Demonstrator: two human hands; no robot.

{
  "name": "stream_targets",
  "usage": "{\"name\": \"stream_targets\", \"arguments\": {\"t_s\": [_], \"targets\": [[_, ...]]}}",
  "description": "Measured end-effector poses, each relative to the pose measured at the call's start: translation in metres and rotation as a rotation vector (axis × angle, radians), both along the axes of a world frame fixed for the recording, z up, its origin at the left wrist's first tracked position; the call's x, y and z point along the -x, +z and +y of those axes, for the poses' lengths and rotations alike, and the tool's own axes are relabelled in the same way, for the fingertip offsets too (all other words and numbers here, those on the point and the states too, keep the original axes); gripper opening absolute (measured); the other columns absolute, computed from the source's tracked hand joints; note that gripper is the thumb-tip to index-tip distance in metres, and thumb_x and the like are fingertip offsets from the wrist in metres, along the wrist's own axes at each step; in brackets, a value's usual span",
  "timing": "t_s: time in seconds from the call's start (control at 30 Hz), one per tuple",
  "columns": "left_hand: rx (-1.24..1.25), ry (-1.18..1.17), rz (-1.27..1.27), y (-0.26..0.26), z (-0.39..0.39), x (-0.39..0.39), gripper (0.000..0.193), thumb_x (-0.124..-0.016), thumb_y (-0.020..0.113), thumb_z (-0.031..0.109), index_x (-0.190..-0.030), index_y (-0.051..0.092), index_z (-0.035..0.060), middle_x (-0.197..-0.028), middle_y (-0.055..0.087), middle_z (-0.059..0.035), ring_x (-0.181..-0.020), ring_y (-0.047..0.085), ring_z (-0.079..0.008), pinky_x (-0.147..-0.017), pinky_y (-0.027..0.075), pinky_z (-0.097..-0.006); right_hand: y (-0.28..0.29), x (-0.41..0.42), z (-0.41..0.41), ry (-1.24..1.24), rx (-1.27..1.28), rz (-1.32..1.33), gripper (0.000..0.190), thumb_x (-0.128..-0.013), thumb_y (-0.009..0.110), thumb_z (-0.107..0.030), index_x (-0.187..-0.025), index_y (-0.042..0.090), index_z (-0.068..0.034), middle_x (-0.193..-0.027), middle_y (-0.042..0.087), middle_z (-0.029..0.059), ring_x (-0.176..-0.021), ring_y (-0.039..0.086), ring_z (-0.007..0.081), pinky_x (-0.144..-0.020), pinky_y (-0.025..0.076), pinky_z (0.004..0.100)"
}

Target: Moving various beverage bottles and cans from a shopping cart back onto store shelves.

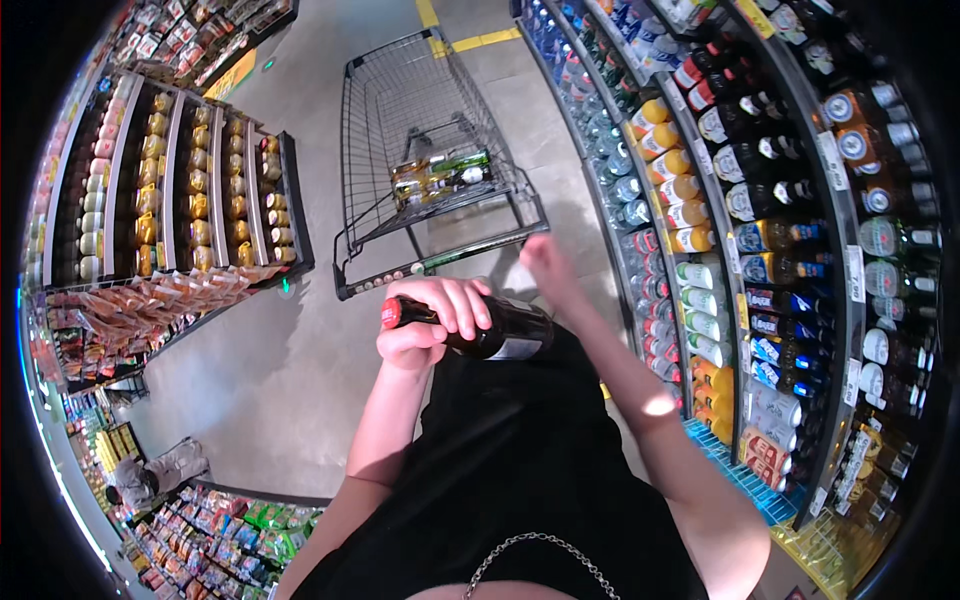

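Note:
My left hand (431, 311) is wrapped around the neck and shoulder of a dark glass bottle (521, 330) with a red cap and a pale label. The bottle lies nearly level in front of my black top, its cap towards the left. Blurred, my right hand (551, 262) is raised beyond the bottle's base, close to the right end of the shopping cart's handle; how its fingers are set is unclear. Ahead of me stands the wire shopping cart (450, 259). Several bottles (442, 176), one of them green, lie together inside it.
Shelves of bottled drinks (679, 187) run along my right side, with price tags on their edges. On the left is a shelf unit of jars (199, 187), with packaged goods (165, 300) at its end. A person (161, 472) is at the lower left, by a low display (225, 532).

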State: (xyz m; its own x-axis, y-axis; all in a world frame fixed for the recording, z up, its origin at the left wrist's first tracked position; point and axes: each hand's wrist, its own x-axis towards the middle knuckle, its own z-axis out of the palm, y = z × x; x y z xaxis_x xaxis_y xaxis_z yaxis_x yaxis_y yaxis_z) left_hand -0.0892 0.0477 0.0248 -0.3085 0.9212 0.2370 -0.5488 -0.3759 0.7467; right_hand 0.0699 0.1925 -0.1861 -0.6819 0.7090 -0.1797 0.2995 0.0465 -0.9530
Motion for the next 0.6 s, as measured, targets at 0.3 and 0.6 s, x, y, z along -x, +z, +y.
{"name": "stream_targets", "arguments": {"t_s": [0.3, 0.6], "targets": [[-0.338, -0.664, -0.163, 0.033, 0.093, -0.083, 0.013, -0.065, 0.067, 0.012, -0.066, 0.060, 0.0016, -0.067, 0.066, -0.0174, -0.068, 0.066, -0.0342, -0.095, 0.046, -0.0472, 0.136, -0.136, -0.054, 0.242, 1.496, 0.860, 0.077, -0.098, 0.032, -0.060, -0.146, 0.041, 0.000, -0.131, 0.057, 0.0278, -0.104, 0.067, 0.0391, -0.087, 0.057, 0.0466], [-0.231, -0.954, -0.379, 0.039, 0.135, -0.137, 0.019, -0.070, 0.064, 0.019, -0.069, 0.056, 0.0018, -0.067, 0.061, -0.0149, -0.068, 0.062, -0.0333, -0.093, 0.046, -0.0504, 0.165, -0.175, -0.065, 0.328, 0.990, 1.083, 0.089, -0.089, 0.041, -0.065, -0.141, 0.042, 0.008, -0.118, 0.061, 0.0320, -0.084, 0.070, 0.0335, -0.065, 0.059, 0.0389]]}}
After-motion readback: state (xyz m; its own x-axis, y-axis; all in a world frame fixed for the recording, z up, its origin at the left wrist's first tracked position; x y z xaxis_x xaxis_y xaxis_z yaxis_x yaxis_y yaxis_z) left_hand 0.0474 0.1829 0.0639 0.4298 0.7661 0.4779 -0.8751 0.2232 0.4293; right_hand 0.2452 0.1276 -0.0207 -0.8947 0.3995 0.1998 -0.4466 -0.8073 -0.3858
